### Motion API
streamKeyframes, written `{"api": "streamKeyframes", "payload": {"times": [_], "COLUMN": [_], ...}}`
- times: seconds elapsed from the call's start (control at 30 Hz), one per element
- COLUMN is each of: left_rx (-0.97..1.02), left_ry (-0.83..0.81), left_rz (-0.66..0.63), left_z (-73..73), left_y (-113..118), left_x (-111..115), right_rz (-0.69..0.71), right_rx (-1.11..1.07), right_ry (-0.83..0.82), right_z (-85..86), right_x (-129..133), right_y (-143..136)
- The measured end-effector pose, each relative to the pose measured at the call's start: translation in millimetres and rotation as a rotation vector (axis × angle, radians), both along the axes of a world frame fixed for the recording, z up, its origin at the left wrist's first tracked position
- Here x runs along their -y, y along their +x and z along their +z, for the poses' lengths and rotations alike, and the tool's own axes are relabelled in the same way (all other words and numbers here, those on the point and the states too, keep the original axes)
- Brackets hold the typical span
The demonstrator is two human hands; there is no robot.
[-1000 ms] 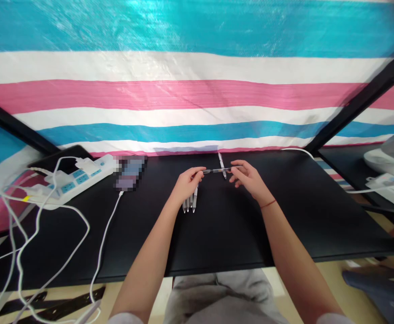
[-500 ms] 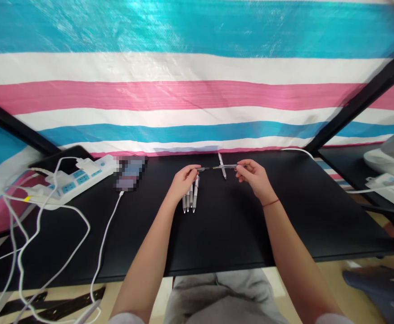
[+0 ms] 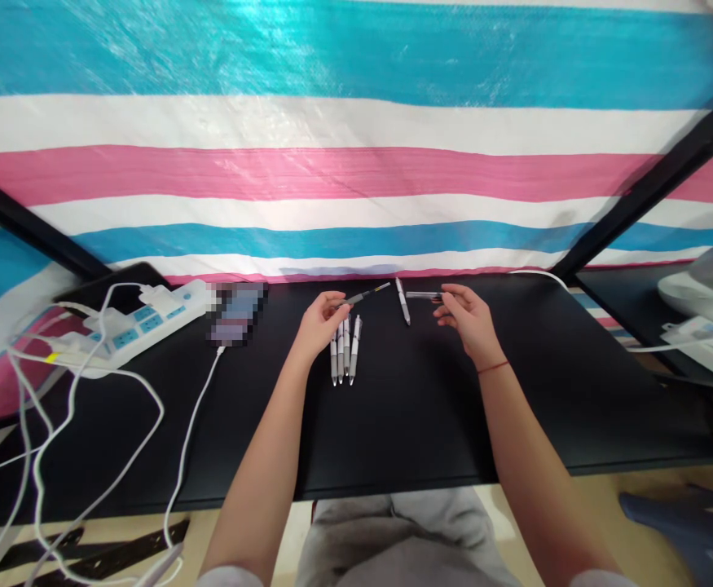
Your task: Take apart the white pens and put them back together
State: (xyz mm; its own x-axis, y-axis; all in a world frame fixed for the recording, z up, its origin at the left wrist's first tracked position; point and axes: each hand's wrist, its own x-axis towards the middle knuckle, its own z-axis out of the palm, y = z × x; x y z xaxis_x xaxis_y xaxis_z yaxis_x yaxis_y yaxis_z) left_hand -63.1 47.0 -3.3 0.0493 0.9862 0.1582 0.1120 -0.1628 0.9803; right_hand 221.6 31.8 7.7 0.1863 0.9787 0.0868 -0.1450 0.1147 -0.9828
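My left hand [image 3: 323,322] pinches the grey grip end of a pen, with a thin dark refill [image 3: 374,291] sticking out to the right, slightly raised. Between the thumb and fingers of my right hand [image 3: 469,322] is a clear pen barrel [image 3: 422,294], pointing left. The two pen parts are apart. A white pen [image 3: 403,302] lies on the black table in the gap between my hands. Just below my left hand, several white pens with grey grips [image 3: 354,350] lie side by side, their upper ends partly covered by my fingers.
On the left are a white power strip [image 3: 148,326] with plugs and loose white cables [image 3: 148,440], and a phone [image 3: 237,314] on a charging cord. The black table [image 3: 405,432] meets a striped sheet [image 3: 356,175] behind. Black frame posts [image 3: 637,187] slant at both sides.
The pen parts, in line and joined or nearly so before, are now separate. My left hand has moved left with the refill tilted up; my right hand has shifted slightly right with the barrel.
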Motion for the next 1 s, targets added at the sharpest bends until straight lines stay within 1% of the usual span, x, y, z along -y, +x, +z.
{"api": "streamKeyframes", "payload": {"times": [0.23, 0.53, 0.77, 1.0], "left_rx": [0.015, -0.029, -0.020, -0.022], "left_ry": [-0.040, -0.050, -0.058, -0.062], "left_rz": [-0.018, -0.085, -0.119, -0.173], "left_z": [7.0, 6.5, 8.0, 9.1], "left_y": [3.5, 4.8, 8.3, 16.2], "left_x": [2.7, 4.7, 7.3, 10.8], "right_rz": [-0.037, -0.068, -0.002, 0.086], "right_rx": [-0.001, 0.029, 0.055, 0.070], "right_ry": [0.017, 0.036, 0.034, 0.045], "right_z": [-0.1, 3.6, 0.5, 0.9], "right_x": [-0.1, 1.3, 1.7, 4.9], "right_y": [-1.1, -3.4, -5.2, -14.4]}}
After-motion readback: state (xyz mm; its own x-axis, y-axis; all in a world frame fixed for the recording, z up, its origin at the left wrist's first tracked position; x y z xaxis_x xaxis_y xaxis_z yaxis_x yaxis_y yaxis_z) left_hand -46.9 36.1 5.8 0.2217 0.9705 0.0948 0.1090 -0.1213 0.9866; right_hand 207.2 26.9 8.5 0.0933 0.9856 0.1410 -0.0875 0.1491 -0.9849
